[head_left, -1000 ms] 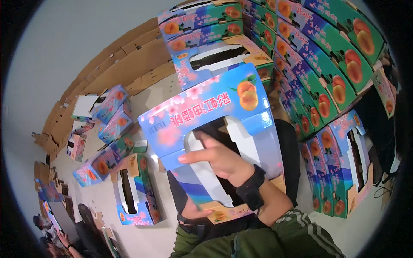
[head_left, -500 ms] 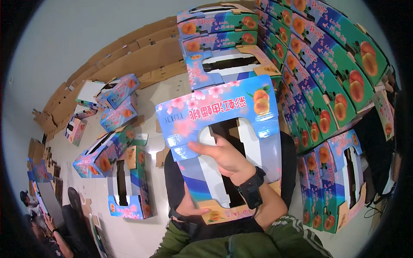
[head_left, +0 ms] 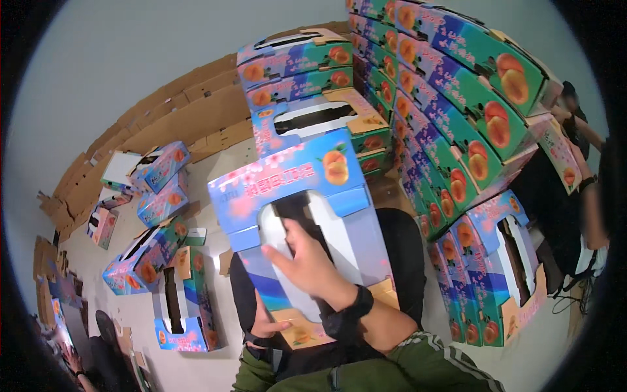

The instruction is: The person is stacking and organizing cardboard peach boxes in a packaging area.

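Note:
A fruit carton (head_left: 366, 242), blue and pink with printed peaches and blossom, lies tilted across my lap. Its top has a long cut-out with white inner panels and a dark gap between them. My left hand (head_left: 266, 320) grips the near left edge, thumb over the tan end flap and fingers out of sight beneath. Over the cut-out is my right hand (head_left: 307, 264), a black band at its wrist. Its thumb and a finger are spread on the white panel beside the left blue tab; the other fingers are mostly hidden.
Stacked cartons (head_left: 450, 98) rise at the far right, with another stack (head_left: 297, 72) ahead. Several cartons (head_left: 147, 255) lie on the left floor; upright ones (head_left: 483, 281) stand at right. Flat cardboard (head_left: 163, 130) leans on the wall. People's arms show at right (head_left: 591, 209) and lower left (head_left: 75, 362).
The scene has shifted left in view, and the carton sits lower and further left. My right thumb has come off the blue tab onto the white panel, and a finger now stretches forward.

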A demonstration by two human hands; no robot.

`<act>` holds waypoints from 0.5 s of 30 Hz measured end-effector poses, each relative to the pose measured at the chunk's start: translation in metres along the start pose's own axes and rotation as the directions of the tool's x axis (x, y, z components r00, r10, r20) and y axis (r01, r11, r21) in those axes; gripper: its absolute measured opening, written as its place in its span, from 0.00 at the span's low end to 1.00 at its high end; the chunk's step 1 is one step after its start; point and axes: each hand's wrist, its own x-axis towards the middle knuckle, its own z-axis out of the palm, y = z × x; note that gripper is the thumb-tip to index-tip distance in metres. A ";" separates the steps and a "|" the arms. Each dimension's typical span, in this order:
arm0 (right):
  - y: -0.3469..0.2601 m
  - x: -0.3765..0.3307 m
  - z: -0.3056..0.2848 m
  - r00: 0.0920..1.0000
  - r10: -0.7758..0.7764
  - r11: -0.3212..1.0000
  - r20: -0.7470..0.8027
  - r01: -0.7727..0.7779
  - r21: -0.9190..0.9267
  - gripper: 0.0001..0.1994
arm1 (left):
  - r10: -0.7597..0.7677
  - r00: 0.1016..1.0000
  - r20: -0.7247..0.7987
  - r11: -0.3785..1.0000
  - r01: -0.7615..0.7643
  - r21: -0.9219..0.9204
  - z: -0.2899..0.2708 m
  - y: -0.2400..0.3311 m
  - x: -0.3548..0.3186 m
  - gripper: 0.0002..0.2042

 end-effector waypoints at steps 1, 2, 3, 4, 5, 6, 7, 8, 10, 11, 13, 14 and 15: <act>-0.007 -0.010 0.001 0.994 -0.104 0.977 -0.020 0.098 -0.191 0.25 | 0.112 0.992 0.048 0.992 -0.115 0.049 -0.010 -0.008 0.001 0.55; -0.018 -0.021 -0.003 0.964 -0.266 0.909 -0.008 0.249 -0.334 0.24 | 0.114 0.992 0.060 0.992 -0.116 0.042 -0.006 -0.008 0.005 0.55; -0.027 -0.028 -0.009 0.909 -0.416 0.799 0.035 0.383 -0.463 0.24 | 0.110 0.992 0.063 0.994 -0.109 -0.018 -0.002 -0.006 0.010 0.53; -0.033 -0.033 -0.019 0.909 -0.416 0.794 0.036 0.383 -0.472 0.24 | 0.105 0.992 0.065 0.992 -0.100 -0.078 0.004 -0.003 0.015 0.51; -0.039 -0.042 -0.032 0.888 -0.437 0.780 0.144 0.454 -0.431 0.23 | 0.098 0.993 0.062 0.987 -0.089 -0.135 0.008 0.002 0.016 0.50; -0.043 -0.049 -0.044 0.856 -0.453 0.767 0.250 0.517 -0.380 0.23 | 0.088 0.994 0.058 0.979 -0.075 -0.191 0.009 0.006 0.015 0.48; -0.047 -0.055 -0.058 0.858 -0.448 0.769 0.252 0.514 -0.381 0.23 | 0.078 0.996 0.052 0.967 -0.063 -0.246 0.007 0.007 0.013 0.46; -0.050 -0.057 -0.069 0.869 -0.465 0.701 0.167 0.477 -0.531 0.19 | 0.090 0.996 -0.012 0.976 -0.091 -0.197 -0.009 0.000 0.005 0.40; -0.047 -0.066 -0.098 0.874 -0.483 0.627 -0.060 0.296 -0.721 0.17 | 0.032 0.993 -0.111 0.925 -0.071 -0.374 -0.026 -0.012 -0.005 0.38; -0.035 -0.069 -0.113 0.856 -0.477 0.635 -0.200 0.179 -0.752 0.18 | -0.025 0.992 -0.124 0.884 -0.036 -0.466 -0.031 -0.017 -0.008 0.38; 0.013 -0.082 -0.124 0.888 -0.366 0.719 -0.278 0.080 -0.691 0.22 | 0.031 0.993 -0.118 0.858 -0.087 -0.506 -0.030 -0.017 -0.007 0.38; 0.046 -0.091 -0.125 0.959 -0.099 0.965 -0.265 0.027 -0.262 0.26 | 0.042 0.991 -0.131 0.866 -0.101 -0.489 -0.022 -0.014 -0.002 0.39; 0.065 -0.103 -0.123 0.983 0.141 0.969 -0.116 -0.112 0.221 0.30 | 0.049 0.987 -0.150 0.875 -0.115 -0.471 -0.014 -0.009 0.001 0.39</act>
